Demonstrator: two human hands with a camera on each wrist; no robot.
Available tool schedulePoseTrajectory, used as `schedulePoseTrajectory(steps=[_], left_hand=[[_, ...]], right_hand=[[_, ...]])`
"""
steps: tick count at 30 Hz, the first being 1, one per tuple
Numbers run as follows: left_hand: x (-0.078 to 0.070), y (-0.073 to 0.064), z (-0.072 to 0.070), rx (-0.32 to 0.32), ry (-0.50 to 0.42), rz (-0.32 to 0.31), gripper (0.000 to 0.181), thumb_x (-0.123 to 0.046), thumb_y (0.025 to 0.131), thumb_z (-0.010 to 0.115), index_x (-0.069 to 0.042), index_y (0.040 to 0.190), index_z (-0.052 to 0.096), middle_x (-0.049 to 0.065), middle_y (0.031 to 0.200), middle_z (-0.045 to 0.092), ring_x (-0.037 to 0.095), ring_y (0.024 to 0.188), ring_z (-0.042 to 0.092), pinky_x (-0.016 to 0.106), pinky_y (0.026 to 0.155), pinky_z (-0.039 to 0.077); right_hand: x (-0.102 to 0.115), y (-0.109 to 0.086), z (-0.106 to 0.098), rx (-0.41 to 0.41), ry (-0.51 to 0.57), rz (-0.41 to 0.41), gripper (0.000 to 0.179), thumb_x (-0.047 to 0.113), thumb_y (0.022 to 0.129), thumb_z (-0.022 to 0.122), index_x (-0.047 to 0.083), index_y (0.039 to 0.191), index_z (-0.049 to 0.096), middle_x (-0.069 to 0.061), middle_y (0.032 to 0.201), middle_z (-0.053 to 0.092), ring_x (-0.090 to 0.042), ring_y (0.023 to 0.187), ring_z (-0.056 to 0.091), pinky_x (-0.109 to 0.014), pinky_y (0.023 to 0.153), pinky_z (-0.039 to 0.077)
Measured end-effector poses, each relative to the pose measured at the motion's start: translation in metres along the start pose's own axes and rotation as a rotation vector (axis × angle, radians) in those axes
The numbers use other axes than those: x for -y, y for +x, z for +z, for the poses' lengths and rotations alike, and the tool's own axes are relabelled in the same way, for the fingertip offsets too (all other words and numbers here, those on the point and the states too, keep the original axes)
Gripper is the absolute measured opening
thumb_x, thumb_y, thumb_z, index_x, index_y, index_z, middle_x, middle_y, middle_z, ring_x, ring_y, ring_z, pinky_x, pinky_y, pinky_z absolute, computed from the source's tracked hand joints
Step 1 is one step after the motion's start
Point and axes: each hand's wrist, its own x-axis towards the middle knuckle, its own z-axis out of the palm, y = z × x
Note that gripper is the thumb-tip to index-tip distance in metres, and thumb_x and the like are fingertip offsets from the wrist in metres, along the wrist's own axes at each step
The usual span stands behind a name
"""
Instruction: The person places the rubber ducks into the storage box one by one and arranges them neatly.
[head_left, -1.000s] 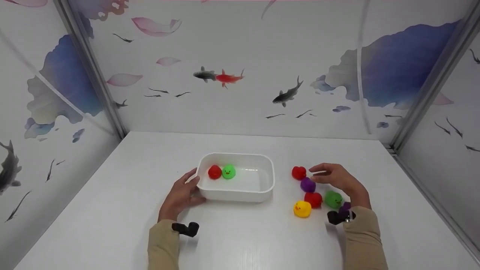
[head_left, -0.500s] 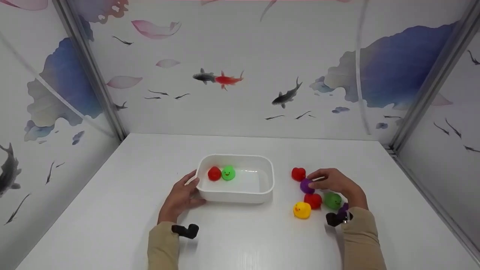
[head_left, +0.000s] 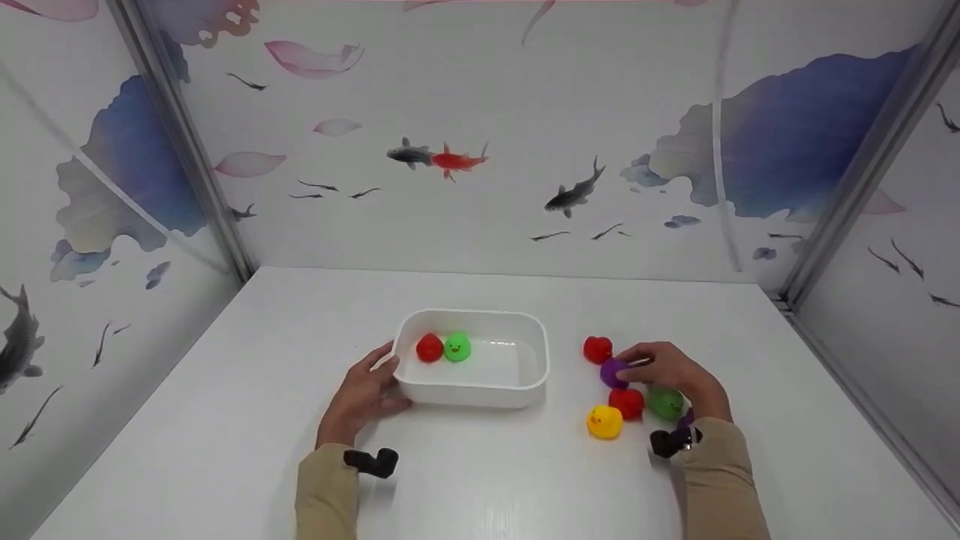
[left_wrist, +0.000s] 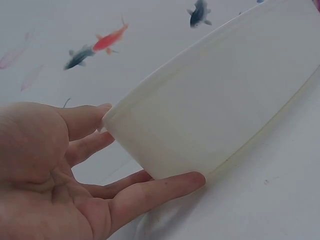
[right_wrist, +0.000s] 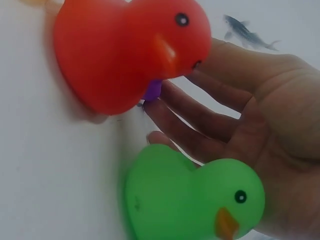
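My left hand (head_left: 365, 394) grips the left end of a white plastic container (head_left: 469, 393); in the left wrist view its fingers (left_wrist: 160, 192) lie along the container's wall (left_wrist: 210, 95) and rim. Inside sit a red rubber duck (head_left: 430, 348) and a light green one (head_left: 457, 347). To the right, my right hand (head_left: 679, 373) pinches a purple rubber duck (head_left: 613, 373) between thumb and fingers. In the right wrist view, a red duck (right_wrist: 105, 55) and a green duck (right_wrist: 165, 195) stand in front of the hand, hiding most of the purple duck (right_wrist: 153, 91).
Around the right hand on the white table (head_left: 480, 480) stand another red duck (head_left: 598, 349), a yellow duck (head_left: 604, 422) and a second purple duck (head_left: 686, 418), partly covered by the wrist camera (head_left: 667, 442). Printed walls (head_left: 480, 90) enclose the table's back and sides.
My right hand has come down and slightly toward me, and its fingers have closed on the purple duck. My left hand and the container have stayed in place.
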Motion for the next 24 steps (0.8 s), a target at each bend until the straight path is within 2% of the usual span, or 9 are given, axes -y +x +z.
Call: schedulePoseTrajectory(steps=[6,14,20,24], left_hand=[[0.0,0.0,0.0,0.004,0.005,0.004,0.053,-0.027,0.105,0.053,-0.022,0.155,0.037,0.021,0.155,0.045,0.04,0.135,0.053,0.052,0.097,0.056],[0.0,-0.002,-0.001,0.004,0.029,0.017,0.054,-0.028,0.105,0.054,-0.024,0.155,0.037,0.018,0.154,0.047,0.038,0.136,0.053,0.048,0.094,0.059],[-0.001,-0.002,-0.001,0.005,0.044,0.03,0.054,-0.029,0.104,0.055,-0.024,0.155,0.037,0.019,0.153,0.047,0.037,0.133,0.055,0.046,0.095,0.059],[0.0,-0.002,0.0,0.009,0.041,0.01,0.054,-0.029,0.104,0.054,-0.024,0.155,0.037,0.018,0.154,0.046,0.037,0.134,0.054,0.047,0.095,0.058]], right_hand=[[0.001,0.0,0.001,-0.01,0.005,0.008,0.05,0.037,0.086,0.079,0.014,0.128,0.064,-0.016,0.137,0.058,-0.032,0.12,0.056,-0.05,0.106,0.051],[0.01,-0.002,-0.003,-0.008,0.023,-0.049,0.05,0.039,0.088,0.076,0.012,0.129,0.064,-0.016,0.138,0.058,-0.031,0.12,0.057,-0.047,0.104,0.053],[0.016,-0.003,-0.006,-0.027,0.056,-0.067,0.052,0.041,0.087,0.076,0.013,0.129,0.063,-0.017,0.14,0.057,-0.034,0.123,0.056,-0.051,0.107,0.05],[0.019,-0.005,-0.007,-0.029,0.066,-0.094,0.05,0.039,0.089,0.075,0.013,0.129,0.062,-0.018,0.14,0.057,-0.034,0.122,0.058,-0.052,0.109,0.049]])
